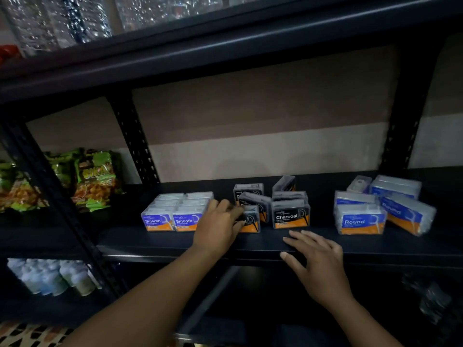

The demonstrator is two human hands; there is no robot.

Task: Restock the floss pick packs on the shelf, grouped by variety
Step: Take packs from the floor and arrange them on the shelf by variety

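Note:
On the dark shelf [175, 242] stand three groups of floss pick packs. Two neat rows of Smooth packs [172, 212] are at the left. Black Charcoal packs [290, 212] sit in the middle, some tilted or stacked loosely. Round packs [360, 219] lie at the right, one leaning [407, 214]. My left hand [220, 226] grips a front Charcoal pack [251, 221], its fingers curled over the pack's left side and top. My right hand [315, 259] rests flat on the shelf's front edge, fingers straight, holding nothing.
Green snack bags [95, 179] fill the neighbouring bay at the left. Small white bottles [50, 276] stand on the lower left shelf. A perforated black upright [135, 144] divides the bays. Glittery items [75, 18] sit on the shelf above.

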